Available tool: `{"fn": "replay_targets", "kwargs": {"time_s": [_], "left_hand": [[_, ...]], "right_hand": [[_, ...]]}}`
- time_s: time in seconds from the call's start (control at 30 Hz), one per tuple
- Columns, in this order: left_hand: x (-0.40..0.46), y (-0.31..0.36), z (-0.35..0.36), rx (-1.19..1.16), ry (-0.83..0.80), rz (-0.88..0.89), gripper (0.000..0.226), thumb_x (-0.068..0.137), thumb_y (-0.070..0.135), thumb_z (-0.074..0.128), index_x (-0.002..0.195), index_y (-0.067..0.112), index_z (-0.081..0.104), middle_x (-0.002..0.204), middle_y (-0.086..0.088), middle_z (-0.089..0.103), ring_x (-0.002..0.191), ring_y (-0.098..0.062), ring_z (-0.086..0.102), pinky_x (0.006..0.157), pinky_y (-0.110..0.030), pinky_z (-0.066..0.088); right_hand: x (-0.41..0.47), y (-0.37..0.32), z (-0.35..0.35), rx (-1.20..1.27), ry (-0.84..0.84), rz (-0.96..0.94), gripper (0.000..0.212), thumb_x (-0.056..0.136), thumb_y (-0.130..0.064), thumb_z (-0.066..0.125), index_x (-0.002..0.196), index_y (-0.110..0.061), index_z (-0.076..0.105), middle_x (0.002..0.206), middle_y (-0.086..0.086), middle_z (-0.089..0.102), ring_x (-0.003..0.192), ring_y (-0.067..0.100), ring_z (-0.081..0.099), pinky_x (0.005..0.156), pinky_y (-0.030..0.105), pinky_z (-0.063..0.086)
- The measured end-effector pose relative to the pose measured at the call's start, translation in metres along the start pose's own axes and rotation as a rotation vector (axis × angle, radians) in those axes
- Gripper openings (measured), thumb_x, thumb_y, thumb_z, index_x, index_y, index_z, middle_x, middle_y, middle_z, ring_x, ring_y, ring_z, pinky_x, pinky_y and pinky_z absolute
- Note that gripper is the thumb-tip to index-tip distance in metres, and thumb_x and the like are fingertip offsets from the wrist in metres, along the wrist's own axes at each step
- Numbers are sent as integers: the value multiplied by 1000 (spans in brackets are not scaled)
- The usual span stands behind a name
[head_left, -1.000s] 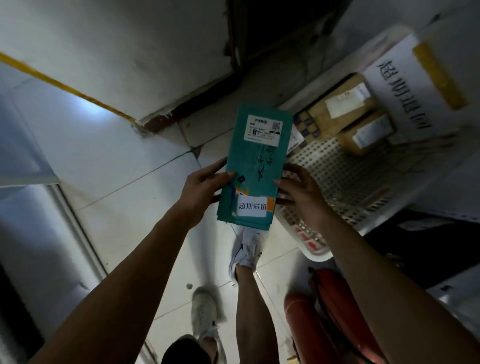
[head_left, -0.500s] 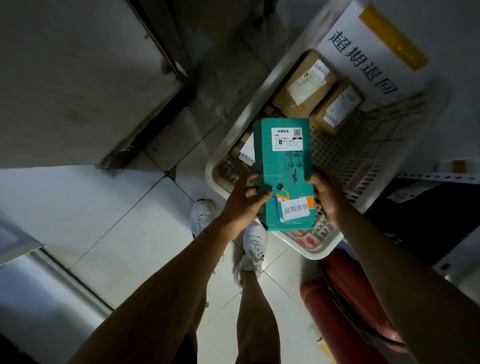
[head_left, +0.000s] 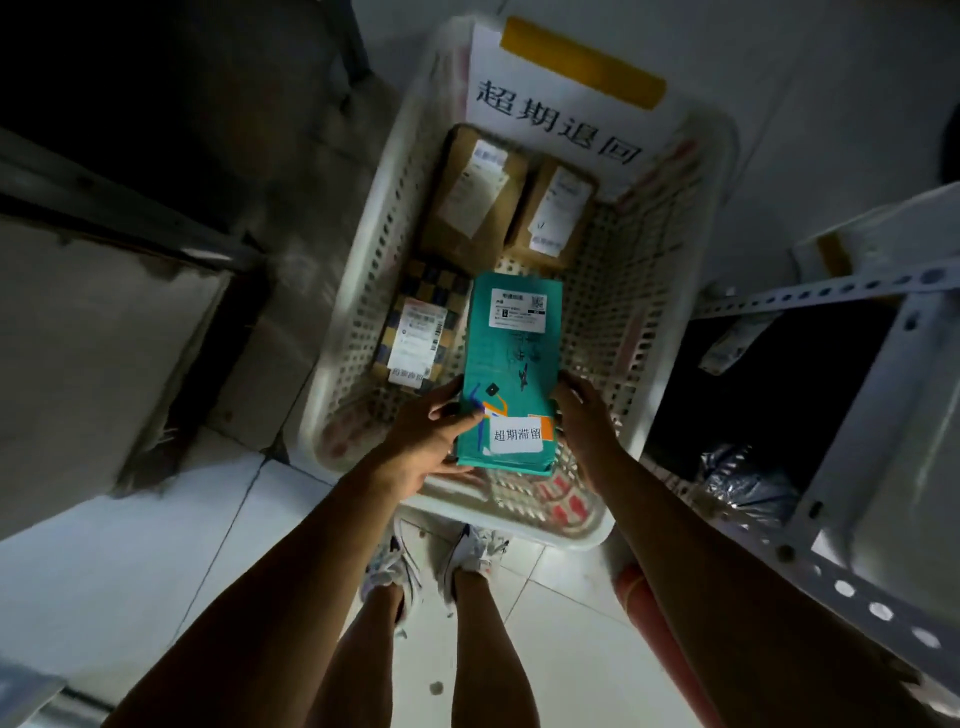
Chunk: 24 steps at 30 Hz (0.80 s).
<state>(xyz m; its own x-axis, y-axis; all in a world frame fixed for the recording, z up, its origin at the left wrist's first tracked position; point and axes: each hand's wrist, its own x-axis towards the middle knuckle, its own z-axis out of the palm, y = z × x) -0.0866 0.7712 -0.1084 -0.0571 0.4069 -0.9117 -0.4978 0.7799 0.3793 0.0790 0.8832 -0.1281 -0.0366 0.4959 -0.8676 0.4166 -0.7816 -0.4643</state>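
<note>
From the head camera we see the teal parcel (head_left: 506, 364) held flat over the near half of a white perforated basket (head_left: 724, 171). Its long side runs away from us, and we cannot tell whether it touches the basket's bottom. The left hand (head_left: 431, 441) grips the parcel's near left edge, thumb on the printed face, with the other fingers hidden underneath. The right hand (head_left: 584, 415) clamps the near right edge, and its fingertips are lost behind the parcel. A white sticker (head_left: 517, 435) with four characters sits at the near end. The shipping label (head_left: 517, 310) at the far end is too blurred to read.

Deeper in the basket lie two brown boxes (head_left: 475, 197) (head_left: 553, 213) side by side, and a chequered packet (head_left: 415, 332) lies just left of the parcel. A paper sign (head_left: 561, 119) with large characters, taped at the top with a yellow strip, leans on the far wall.

The basket stands on a pale tiled floor (head_left: 130, 571), and two white shoes (head_left: 470, 551) stand just before its near rim. At the right a grey slotted metal shelf (head_left: 831, 291) is cut off by the frame, with a dark crumpled bag (head_left: 743, 483) in the shadow below it. A red object (head_left: 654, 623) shows only in part behind the right forearm. The left side is dim and hard to make out.
</note>
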Motion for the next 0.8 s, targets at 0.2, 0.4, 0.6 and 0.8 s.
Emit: {"fn": "replay_targets", "kwargs": {"time_s": [0.2, 0.4, 0.6, 0.8], "left_hand": [[74, 3, 22, 67, 46, -2, 52, 93, 17, 72, 141, 30, 58, 130, 0, 68, 106, -26, 70, 70, -42, 60], [155, 0, 34, 87, 102, 27, 47, 97, 17, 68, 141, 30, 57, 125, -1, 69, 111, -27, 67, 85, -49, 57], [220, -10, 22, 149, 221, 159, 39, 102, 1, 54, 137, 18, 60, 129, -2, 64, 109, -24, 64, 85, -46, 59], [260, -42, 4, 312, 256, 261, 49, 97, -4, 60, 142, 14, 57, 143, -4, 59, 128, -20, 60, 104, -44, 54]], "right_hand": [[46, 26, -8, -23, 13, 70, 34, 99, -26, 64, 131, -22, 56, 104, 7, 66, 76, 15, 64, 52, 19, 53], [110, 49, 3, 42, 3, 125, 44, 97, -12, 65, 140, -17, 52, 125, 6, 56, 104, 32, 64, 84, 51, 57], [164, 67, 26, 135, -32, 99, 52, 93, -5, 69, 141, -17, 52, 124, 11, 63, 114, 32, 65, 102, 49, 52], [193, 88, 45, 237, -141, 102, 55, 92, 3, 64, 141, -18, 50, 136, 13, 62, 120, 27, 63, 87, 30, 55]]}}
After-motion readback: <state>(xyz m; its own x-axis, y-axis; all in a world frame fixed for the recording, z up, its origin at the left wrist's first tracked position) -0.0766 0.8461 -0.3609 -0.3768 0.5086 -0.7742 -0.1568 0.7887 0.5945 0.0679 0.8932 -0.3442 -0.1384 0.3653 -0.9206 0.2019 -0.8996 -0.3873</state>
